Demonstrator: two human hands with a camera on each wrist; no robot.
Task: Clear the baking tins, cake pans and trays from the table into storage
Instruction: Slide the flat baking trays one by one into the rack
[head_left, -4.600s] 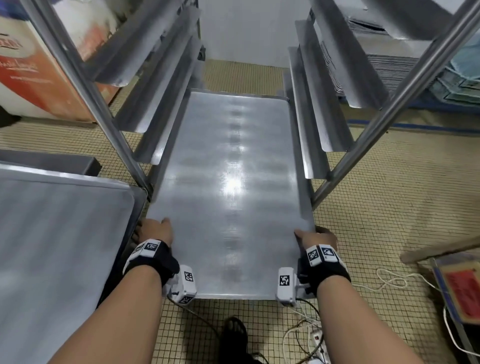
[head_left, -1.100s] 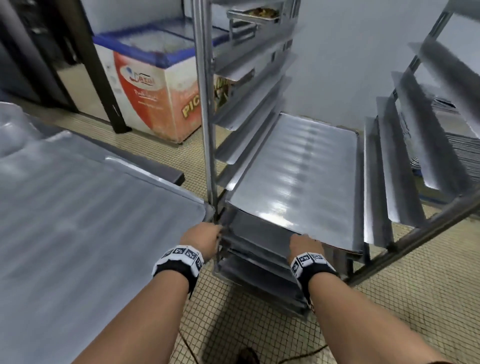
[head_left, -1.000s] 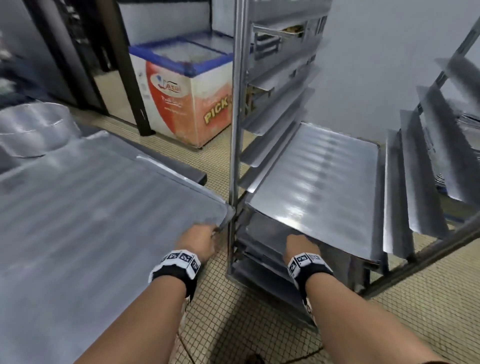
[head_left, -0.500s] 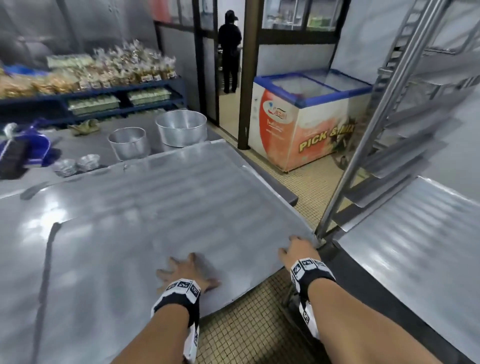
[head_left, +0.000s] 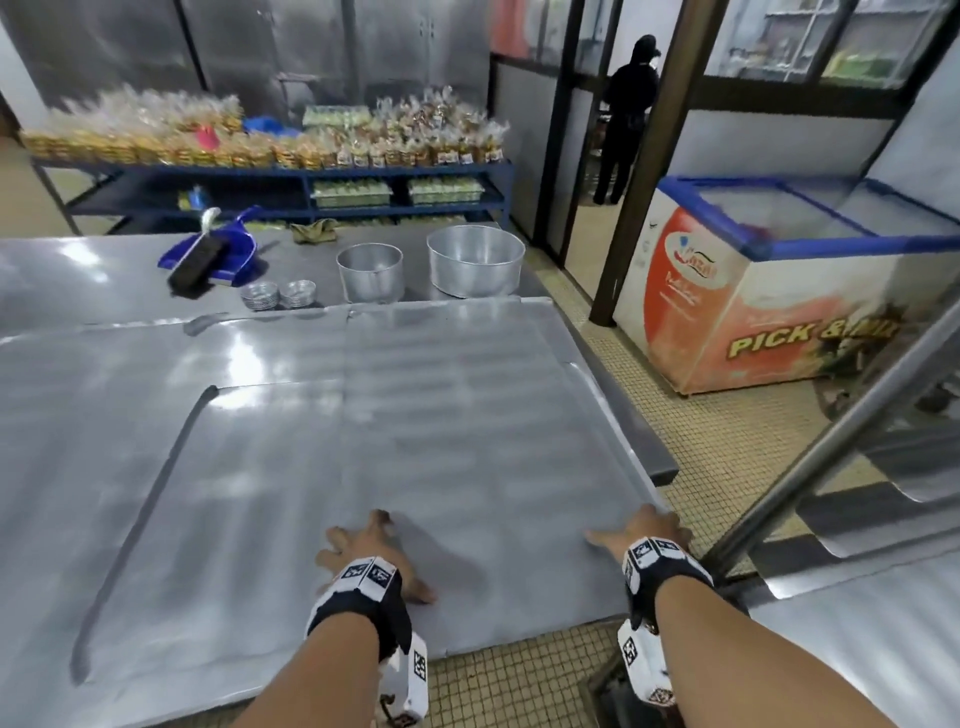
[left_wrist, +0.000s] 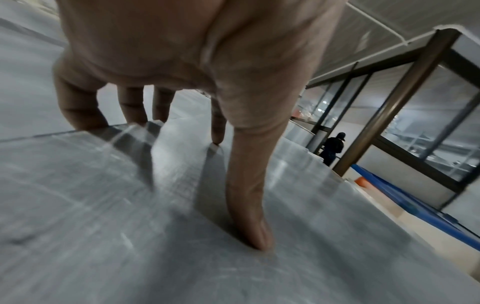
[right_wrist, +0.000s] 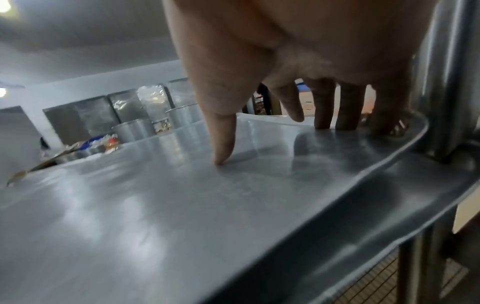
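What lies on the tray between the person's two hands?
Nothing: in the head view the stretch of tray between the left hand and the right hand is bare metal, with only the left hand's shadow on it.

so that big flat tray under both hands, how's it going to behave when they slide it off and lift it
The tray is a wide thin metal sheet, so it probably flexes a little if lifted from one end. Its glossy face, touched only by spread fingers of the left hand, likely slips. The right hand sits at the raised corner rim, likely the surer hold.
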